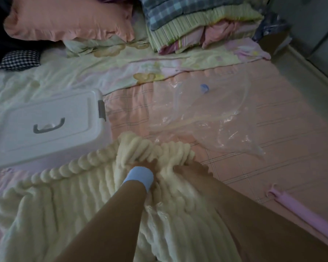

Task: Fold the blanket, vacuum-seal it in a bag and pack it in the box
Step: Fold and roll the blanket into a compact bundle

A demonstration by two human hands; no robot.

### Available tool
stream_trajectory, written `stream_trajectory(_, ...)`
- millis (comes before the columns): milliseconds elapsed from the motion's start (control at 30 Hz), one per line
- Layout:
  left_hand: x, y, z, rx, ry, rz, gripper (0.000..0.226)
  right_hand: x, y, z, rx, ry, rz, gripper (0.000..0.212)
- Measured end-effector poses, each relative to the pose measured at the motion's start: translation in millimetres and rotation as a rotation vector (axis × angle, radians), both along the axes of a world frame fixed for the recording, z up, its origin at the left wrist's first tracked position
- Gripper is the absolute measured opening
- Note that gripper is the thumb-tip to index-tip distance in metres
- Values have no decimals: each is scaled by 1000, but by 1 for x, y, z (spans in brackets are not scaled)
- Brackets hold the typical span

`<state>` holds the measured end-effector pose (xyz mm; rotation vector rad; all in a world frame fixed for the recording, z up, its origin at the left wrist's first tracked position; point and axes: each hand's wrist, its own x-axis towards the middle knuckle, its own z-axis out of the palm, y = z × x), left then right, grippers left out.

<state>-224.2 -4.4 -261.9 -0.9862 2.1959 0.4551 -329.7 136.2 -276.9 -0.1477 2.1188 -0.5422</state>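
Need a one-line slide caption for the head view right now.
Left hand and right hand grip the cream blanket; clear vacuum bag ahead, lidded white box at left.

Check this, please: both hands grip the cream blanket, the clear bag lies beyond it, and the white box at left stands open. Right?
No: the head view shows the white box closed, lid on. The left hand and right hand do grip the cream blanket; the clear bag lies beyond it.

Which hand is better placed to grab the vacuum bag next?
Probably the right hand: it grips the blanket edge nearest the bag; the left hand sits toward the box.
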Motion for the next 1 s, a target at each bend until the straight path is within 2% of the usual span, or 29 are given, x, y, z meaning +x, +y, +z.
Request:
stream_trajectory(33,16,-5,-10,8,-77,13,63,-3,-1,-1,33,75,54,91)
stream_trajectory(100,44,-8,-18,2,-192,-74,76,-5,-7,-7,-9,120,-1,110)
stream_trajectory(233,63,-14,-16,6,-286,-180,93,-6,-23,-48,-263,-71,-289,146)
stream_trajectory(267,57,-13,-9,20,-302,-182,90,-2,-26,-47,-319,-150,-322,144)
stream_trajectory(300,51,-13,-3,21,-274,-171,81,3,-28,-34,-385,-227,-324,132)
stream_trajectory(367,37,-13,12,-71,-45,-109,57,9,-31,-15,-445,-339,-275,95)
stream_trajectory(400,31,-11,22,-142,114,-60,53,10,-30,-3,-447,-351,-206,78)
stream_trajectory(467,20,-8,41,-240,424,2,62,5,-25,17,-408,-289,21,54)
stream_trajectory(533,3,-7,57,-200,583,-1,82,-6,-16,45,-342,-99,202,32)
stream_trajectory(567,-6,-7,64,-155,587,-13,91,-13,-13,54,-356,-14,237,32)
stream_trajectory(633,-28,-3,80,-20,478,-25,106,-35,-2,75,-424,115,221,55)
stream_trajectory(700,-52,5,98,120,369,-30,109,-56,14,98,-466,249,191,71)
stream_trajectory(767,-77,19,116,169,292,-92,93,-76,34,121,-553,321,142,69)
stream_trajectory(833,-104,33,138,146,243,-170,71,-93,57,135,-628,387,-7,68)
stream_trajectory(900,-131,46,164,99,263,-231,62,-113,84,143,-626,277,-137,89)
stream_trajectory(967,-155,51,187,69,314,-282,57,-128,106,146,-552,34,-71,111)
stream_trajectory(1000,-168,55,197,60,333,-299,54,-137,117,154,-517,-58,5,98)
